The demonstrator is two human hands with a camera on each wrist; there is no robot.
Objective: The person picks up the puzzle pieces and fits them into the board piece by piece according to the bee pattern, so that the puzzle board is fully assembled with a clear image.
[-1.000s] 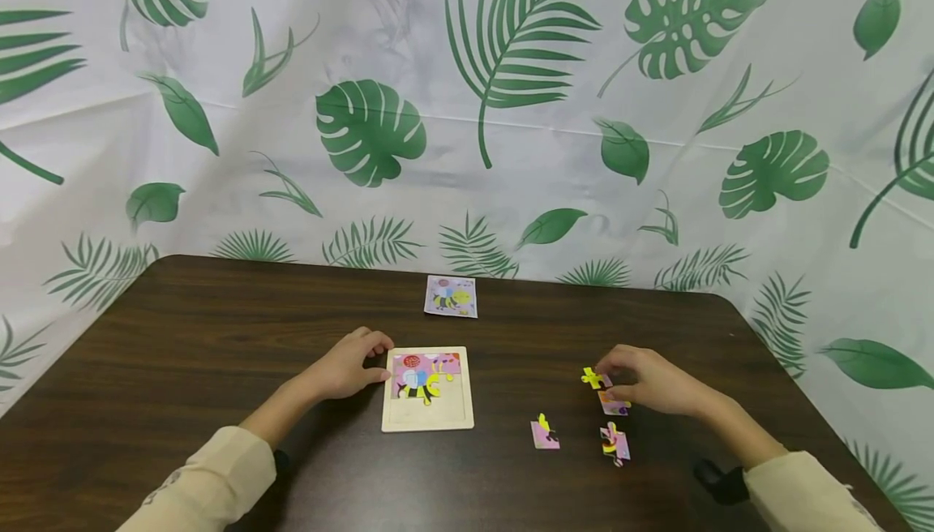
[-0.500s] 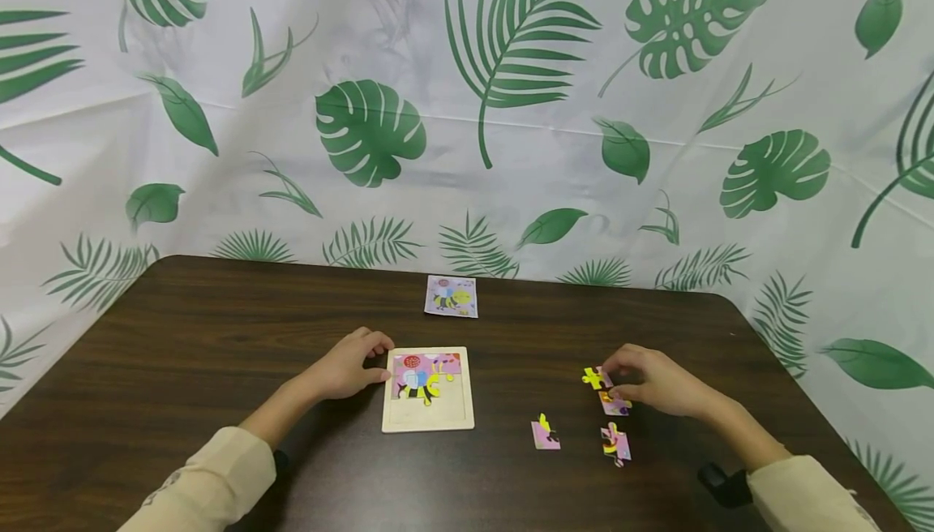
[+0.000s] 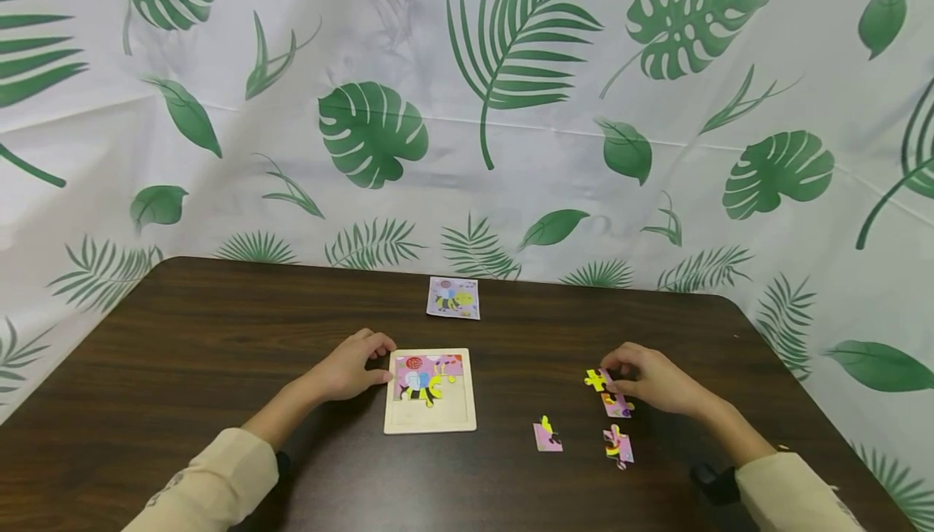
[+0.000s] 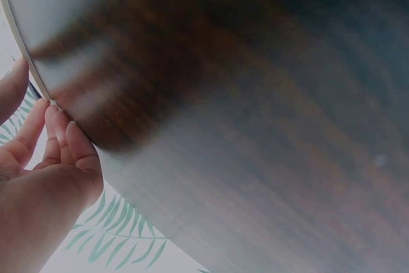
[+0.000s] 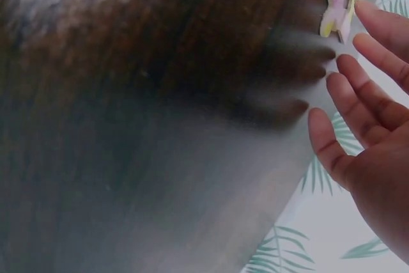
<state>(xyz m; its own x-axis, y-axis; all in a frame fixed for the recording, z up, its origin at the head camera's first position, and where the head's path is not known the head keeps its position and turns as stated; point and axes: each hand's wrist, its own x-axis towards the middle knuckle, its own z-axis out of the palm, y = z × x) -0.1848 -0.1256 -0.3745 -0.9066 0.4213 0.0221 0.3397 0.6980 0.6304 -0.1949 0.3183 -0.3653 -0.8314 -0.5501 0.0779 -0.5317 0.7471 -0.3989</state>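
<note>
My left hand (image 3: 350, 366) grips the left edge of a square wooden puzzle board (image 3: 429, 420), index fingertip at its far corner, thumb lower on the side. Several pieces of a bee picture fill the board's upper part; the lower right shows bare wood. In the left wrist view, thumb and fingertips meet the board's thin edge. My right hand (image 3: 653, 378) has its thumb and index fingertips right at a yellow and pink puzzle piece (image 3: 595, 379). A second pink piece (image 3: 619, 407) lies just below it. In the right wrist view, the fingers (image 5: 358, 103) are spread and fairly straight.
Two more loose puzzle pieces lie nearer me, one with a yellow tip (image 3: 547, 436) and one with a small rainbow arc (image 3: 619, 446). A picture card (image 3: 453, 298) of the bee lies toward the table's far edge. A leaf-print cloth (image 3: 511, 191) hangs behind the dark wooden table (image 3: 219, 313).
The pink piece beneath my right thumb has shifted slightly down and right. My right fingers have moved a little at the pieces; the left hand and board look unmoved.
</note>
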